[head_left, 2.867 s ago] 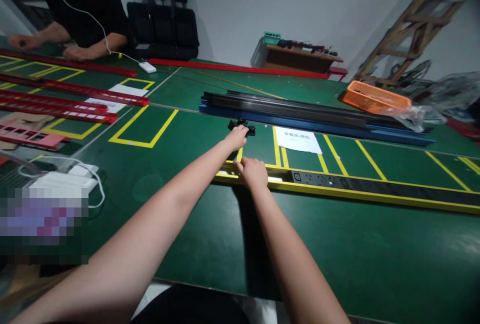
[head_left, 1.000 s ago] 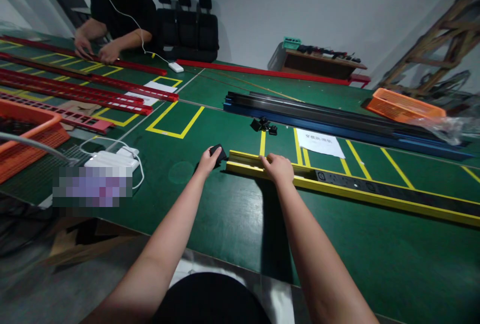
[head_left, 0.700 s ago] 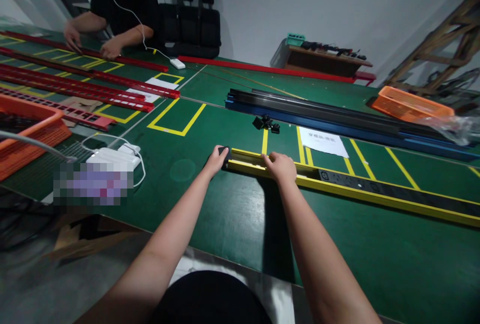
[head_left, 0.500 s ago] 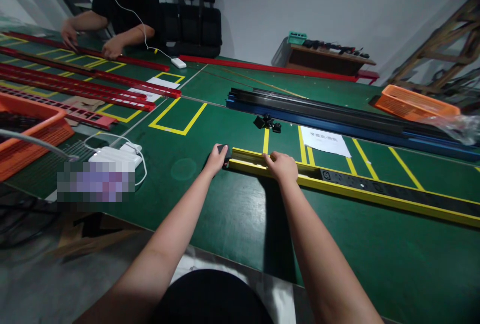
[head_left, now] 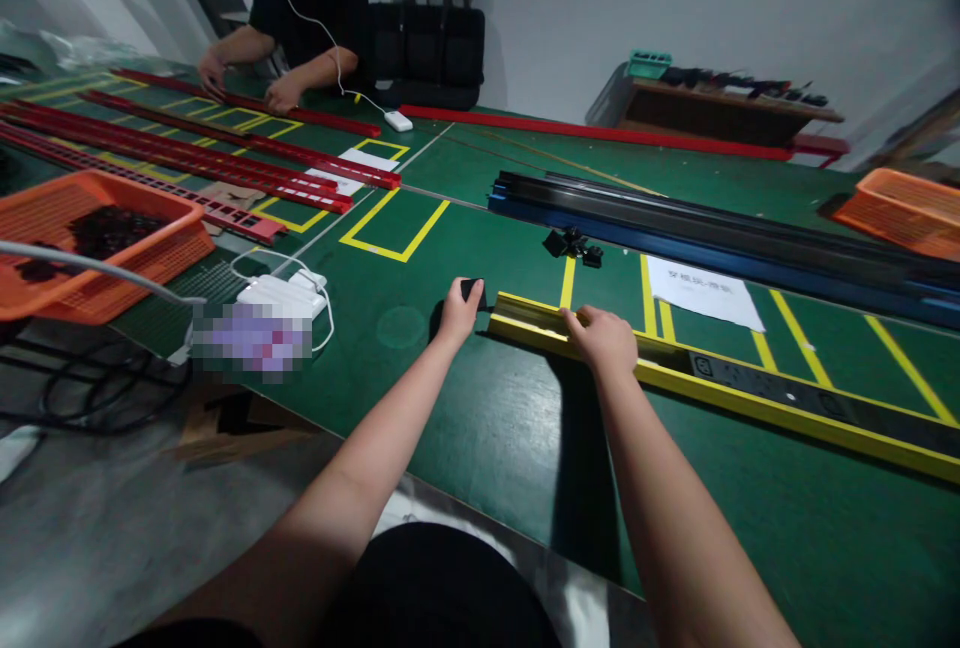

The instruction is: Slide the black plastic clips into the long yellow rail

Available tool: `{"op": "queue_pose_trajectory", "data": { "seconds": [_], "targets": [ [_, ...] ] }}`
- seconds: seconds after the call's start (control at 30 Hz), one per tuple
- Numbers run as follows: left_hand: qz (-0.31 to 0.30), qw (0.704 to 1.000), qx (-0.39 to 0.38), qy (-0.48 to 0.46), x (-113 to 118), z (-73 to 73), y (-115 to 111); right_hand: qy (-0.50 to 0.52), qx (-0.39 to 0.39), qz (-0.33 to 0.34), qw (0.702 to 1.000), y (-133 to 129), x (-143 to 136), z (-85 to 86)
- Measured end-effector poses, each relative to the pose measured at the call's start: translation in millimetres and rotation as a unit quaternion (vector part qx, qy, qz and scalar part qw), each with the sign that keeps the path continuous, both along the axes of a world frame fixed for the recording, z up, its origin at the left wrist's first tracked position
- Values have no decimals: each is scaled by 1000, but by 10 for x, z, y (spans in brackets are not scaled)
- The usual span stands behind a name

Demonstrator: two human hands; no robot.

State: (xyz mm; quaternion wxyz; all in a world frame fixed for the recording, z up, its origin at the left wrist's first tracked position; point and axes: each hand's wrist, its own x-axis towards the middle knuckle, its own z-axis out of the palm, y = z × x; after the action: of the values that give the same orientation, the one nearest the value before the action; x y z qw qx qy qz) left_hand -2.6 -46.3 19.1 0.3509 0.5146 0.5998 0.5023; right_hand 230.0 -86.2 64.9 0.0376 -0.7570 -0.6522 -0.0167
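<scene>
A long yellow metal channel (head_left: 525,328) lies on the green table, its trough facing up. Black socket modules (head_left: 739,378) fill its right part. My right hand (head_left: 606,340) grips the channel near its left end, thumb and fingers closed over the walls. Just left of that end, my left hand (head_left: 459,313) pinches a small black plastic block (head_left: 472,289). A narrow gap shows between the block and the channel, and the hand hides part of the block. Beyond the channel sits a small pile of black plastic pieces (head_left: 574,245).
Blue and black rails (head_left: 675,228) lie behind, near a paper sheet (head_left: 701,293). At left are an orange basket (head_left: 161,273) of black parts, a white adapter (head_left: 281,298) with cable, and red rails (head_left: 172,153). Across the table a co-worker (head_left: 315,28) handles a red rail.
The view has turned left. My left hand, with the black block, has drawn slightly away from the channel's end. My right hand keeps its hold on the channel.
</scene>
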Motion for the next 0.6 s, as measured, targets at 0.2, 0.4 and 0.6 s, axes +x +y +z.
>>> {"op": "queue_pose_trajectory", "data": {
  "seconds": [0.2,0.4,0.6],
  "targets": [
    [-21,999,46,20,9,21,-38,5,-5,-3,1000,0,0,1],
    [-54,997,-30,-42,22,-49,-2,5,3,-2,1000,0,-5,-1],
    [-75,996,-24,-30,-7,-82,55,1,13,1,1000,8,9,-26]
  ]
}}
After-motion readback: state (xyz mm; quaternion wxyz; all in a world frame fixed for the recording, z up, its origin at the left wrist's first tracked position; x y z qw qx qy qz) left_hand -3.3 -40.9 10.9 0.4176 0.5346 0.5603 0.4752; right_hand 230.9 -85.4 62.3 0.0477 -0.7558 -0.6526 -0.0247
